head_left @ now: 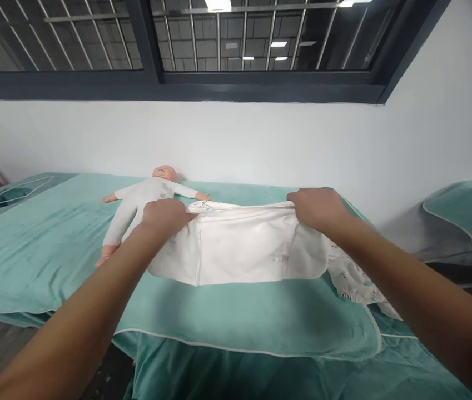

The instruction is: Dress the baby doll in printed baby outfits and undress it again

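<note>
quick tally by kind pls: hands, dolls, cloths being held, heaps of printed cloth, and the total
Hands: 2, the left hand and the right hand
Doll: 1
White cloth held between the hands: 1
Heap of printed cloth, partly hidden by the right arm: 1
Total: 5

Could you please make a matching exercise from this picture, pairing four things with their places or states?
1. White cloth
2. Baby doll
3. Teal cover
4. Window frame

A. Spread beneath the doll
B. Set in the wall
C. Held between left hand and right hand
D. Face up, arms out

Pairs: 1-C, 2-D, 3-A, 4-B
</note>
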The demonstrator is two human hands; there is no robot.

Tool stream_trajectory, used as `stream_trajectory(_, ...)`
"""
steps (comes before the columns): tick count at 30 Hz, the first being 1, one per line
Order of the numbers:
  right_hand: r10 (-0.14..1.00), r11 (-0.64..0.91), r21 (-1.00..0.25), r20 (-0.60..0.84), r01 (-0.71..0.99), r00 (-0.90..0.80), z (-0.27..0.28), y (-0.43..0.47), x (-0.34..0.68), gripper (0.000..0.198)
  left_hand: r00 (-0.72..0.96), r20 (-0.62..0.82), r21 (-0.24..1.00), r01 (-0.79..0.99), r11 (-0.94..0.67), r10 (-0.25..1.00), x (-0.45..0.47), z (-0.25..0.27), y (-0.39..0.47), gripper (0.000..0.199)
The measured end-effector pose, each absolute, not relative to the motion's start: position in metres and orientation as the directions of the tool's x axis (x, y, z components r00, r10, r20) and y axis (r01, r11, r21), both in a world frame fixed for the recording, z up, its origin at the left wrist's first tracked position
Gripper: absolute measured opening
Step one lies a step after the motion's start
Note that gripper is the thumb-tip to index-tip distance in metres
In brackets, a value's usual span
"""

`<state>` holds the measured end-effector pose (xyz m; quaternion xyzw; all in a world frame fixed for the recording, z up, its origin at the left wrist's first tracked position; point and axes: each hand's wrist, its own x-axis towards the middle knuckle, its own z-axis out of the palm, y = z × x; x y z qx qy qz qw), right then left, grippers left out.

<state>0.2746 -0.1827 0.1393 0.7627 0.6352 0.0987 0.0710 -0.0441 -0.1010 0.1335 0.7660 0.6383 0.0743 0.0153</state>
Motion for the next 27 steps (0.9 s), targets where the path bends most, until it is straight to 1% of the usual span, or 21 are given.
stream_trajectory(1, 0.983, -0.185, 0.238, 0.061, 0.953, 0.176, 0.129, -0.177, 0.269, 0.026, 0.169, 0.057, 0.046, 0.984, -0.172, 0.984, -0.040, 0.122, -0.097, 0.049)
stream_trajectory(2, 0.981, -0.192, 0.235, 0.079, 0.953, 0.179, 0.116, -0.172, 0.262, 0.028, 0.167, 0.072, -0.008, 0.986, -0.167, 0.983, -0.035, 0.109, -0.094, 0.044)
stream_trajectory(3, 0.979, -0.189, 0.229, 0.120, 0.955, 0.165, 0.100, -0.168, 0.253, 0.031, 0.171, 0.126, -0.040, 0.985, -0.167, 0.977, -0.028, 0.095, -0.093, 0.039)
stream_trajectory(5, 0.961, -0.172, 0.212, 0.250, 0.962, 0.116, 0.064, -0.165, 0.234, 0.038, 0.224, 0.281, -0.068, 0.975, -0.213, 0.933, -0.013, 0.065, -0.097, 0.035)
stream_trajectory(6, 0.952, -0.105, 0.189, 0.304, 0.976, 0.044, 0.046, -0.164, 0.224, 0.042, 0.284, 0.313, -0.071, 0.958, -0.276, 0.906, -0.005, 0.051, -0.100, 0.037)
stream_trajectory(8, 0.944, 0.097, 0.114, 0.305, 0.989, -0.127, 0.015, -0.164, 0.206, 0.046, 0.413, 0.276, -0.016, 0.905, -0.425, 0.868, 0.010, 0.026, -0.107, 0.039)
stream_trajectory(9, 0.942, 0.148, 0.043, 0.297, 0.988, -0.154, 0.002, -0.162, 0.198, 0.048, 0.441, 0.241, 0.034, 0.887, -0.461, 0.865, 0.017, 0.016, -0.108, 0.039)
stream_trajectory(10, 0.950, 0.155, -0.040, 0.281, 0.987, -0.138, -0.007, -0.160, 0.193, 0.048, 0.449, 0.202, 0.083, 0.878, -0.472, 0.870, 0.023, 0.009, -0.108, 0.039)
stream_trajectory(12, 0.970, 0.063, -0.183, 0.244, 0.981, -0.017, -0.019, -0.152, 0.188, 0.046, 0.421, 0.151, 0.143, 0.886, -0.442, 0.894, 0.032, -0.001, -0.104, 0.039)
stream_trajectory(14, 0.969, -0.059, -0.248, 0.218, 0.967, 0.115, -0.025, -0.141, 0.189, 0.043, 0.389, 0.141, 0.150, 0.901, -0.408, 0.910, 0.038, -0.007, -0.096, 0.039)
stream_trajectory(17, 0.943, -0.164, -0.268, 0.240, 0.950, 0.230, -0.027, -0.128, 0.195, 0.048, 0.307, 0.176, 0.155, 0.930, -0.334, 0.935, 0.043, -0.011, -0.086, 0.045)
stream_trajectory(21, 0.937, -0.169, -0.302, 0.246, 0.938, 0.248, -0.027, -0.121, 0.199, 0.058, 0.195, 0.184, 0.249, 0.939, -0.238, 0.963, 0.051, -0.012, -0.080, 0.054)
stream_trajectory(24, 0.936, -0.194, -0.315, 0.223, 0.929, 0.271, -0.024, -0.117, 0.199, 0.060, 0.166, 0.154, 0.314, 0.926, -0.208, 0.974, 0.059, -0.009, -0.073, 0.055)
stream_trajectory(27, 0.928, -0.225, -0.309, 0.221, 0.924, 0.300, -0.023, -0.109, 0.203, 0.061, 0.184, 0.176, 0.299, 0.926, -0.231, 0.967, 0.066, -0.006, -0.061, 0.056)
